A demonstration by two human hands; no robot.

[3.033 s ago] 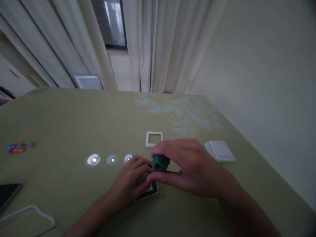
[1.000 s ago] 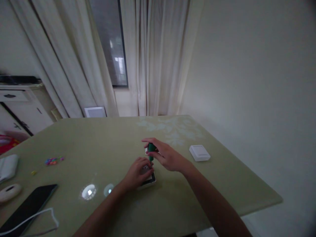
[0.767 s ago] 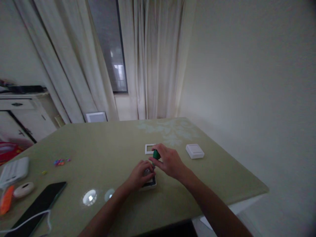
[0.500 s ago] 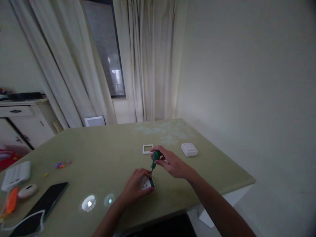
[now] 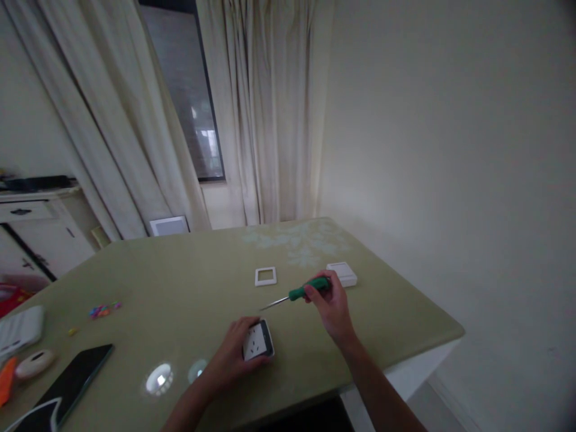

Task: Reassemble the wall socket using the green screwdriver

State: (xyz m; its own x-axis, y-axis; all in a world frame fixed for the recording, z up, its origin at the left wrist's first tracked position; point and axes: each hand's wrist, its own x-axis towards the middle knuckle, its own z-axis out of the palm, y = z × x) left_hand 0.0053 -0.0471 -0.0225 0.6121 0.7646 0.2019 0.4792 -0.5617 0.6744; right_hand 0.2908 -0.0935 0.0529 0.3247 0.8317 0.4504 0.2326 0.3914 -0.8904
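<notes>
My left hand [image 5: 234, 353] is closed around the near side of a white wall socket [image 5: 255, 343] with a dark strip along its right edge, low over the front of the table. In my right hand [image 5: 333, 307] is a screwdriver [image 5: 299, 293] with a green handle. Its metal shaft points left, and the tip is apart from the socket, above and beyond it. Beyond both hands a white square frame [image 5: 257, 277] lies flat. A white box-shaped piece [image 5: 345, 275] sits just behind my right hand, partly covered by it.
On the left are a dark phone [image 5: 74, 384] with a white cable, a pale rounded object [image 5: 35, 364], an orange object [image 5: 6, 379] and a white device [image 5: 20, 330]. Small colourful pieces [image 5: 103, 309] lie farther back. A wall borders the table's right side.
My right hand has lifted the screwdriver off the socket, moved right and swung it from upright to nearly level. The left hand, still on the socket, has shifted slightly left.
</notes>
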